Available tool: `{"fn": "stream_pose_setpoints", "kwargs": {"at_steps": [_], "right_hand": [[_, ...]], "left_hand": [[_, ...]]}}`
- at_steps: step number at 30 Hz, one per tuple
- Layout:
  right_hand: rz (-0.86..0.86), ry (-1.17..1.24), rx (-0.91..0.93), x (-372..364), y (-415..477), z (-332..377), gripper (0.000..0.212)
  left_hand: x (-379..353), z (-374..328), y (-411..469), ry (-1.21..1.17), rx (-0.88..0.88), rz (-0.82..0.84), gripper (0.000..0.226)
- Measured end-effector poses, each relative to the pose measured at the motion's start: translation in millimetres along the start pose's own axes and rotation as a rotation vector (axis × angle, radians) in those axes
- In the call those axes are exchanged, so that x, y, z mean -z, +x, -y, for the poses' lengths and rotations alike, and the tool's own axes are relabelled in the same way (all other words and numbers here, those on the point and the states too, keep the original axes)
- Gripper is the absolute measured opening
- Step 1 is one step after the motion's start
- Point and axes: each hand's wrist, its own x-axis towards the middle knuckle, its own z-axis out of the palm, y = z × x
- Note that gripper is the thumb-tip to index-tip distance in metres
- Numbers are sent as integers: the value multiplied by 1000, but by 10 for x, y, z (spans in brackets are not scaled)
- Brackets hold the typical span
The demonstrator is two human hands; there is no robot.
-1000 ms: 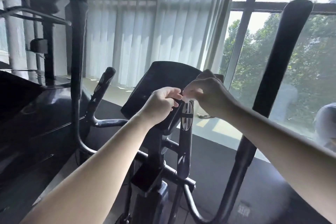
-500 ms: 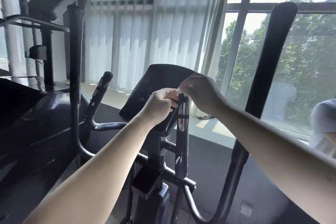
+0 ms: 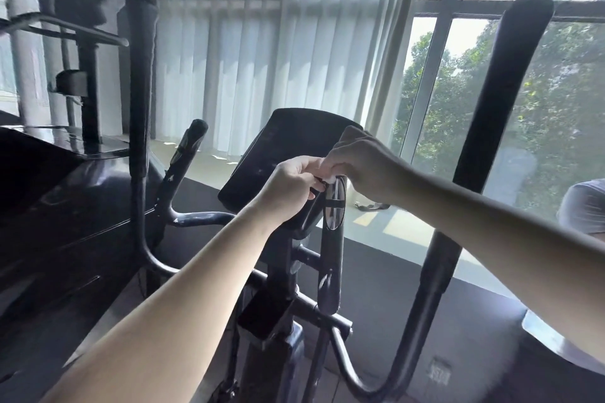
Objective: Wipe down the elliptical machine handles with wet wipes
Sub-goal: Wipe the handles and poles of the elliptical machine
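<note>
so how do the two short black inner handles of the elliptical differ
The left short black handle stands bare and leans; the right short black handle is near upright. Only the right one is touched: the left hand grips its top, the right hand pinches a white wipe there. Both are dark with shiny plates.

The right hand point(image 3: 363, 167) has slid a little nearer to the left hand point(image 3: 289, 188) on top of the short black handle point(image 3: 330, 258) with the shiny oval plate, and a small white bit of wet wipe point(image 3: 330, 179) now peeks out more clearly under its fingers.
</note>
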Motion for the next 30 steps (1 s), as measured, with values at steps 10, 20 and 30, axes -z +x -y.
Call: {"fn": "stream_pose_setpoints", "kwargs": {"at_steps": [10,20,30], "right_hand": [[-27,-45,-85,140,-217,-34,16],[-309,701,-626,38,-213,166,20],[-580,381,-523,-340,-340,341,9]], "left_hand": [[18,-12,-25,4,-2,-3,36],[-102,-151,-22,54,-58,-54,37],[-165,-95,-23,115,-142,-49,54]]}}
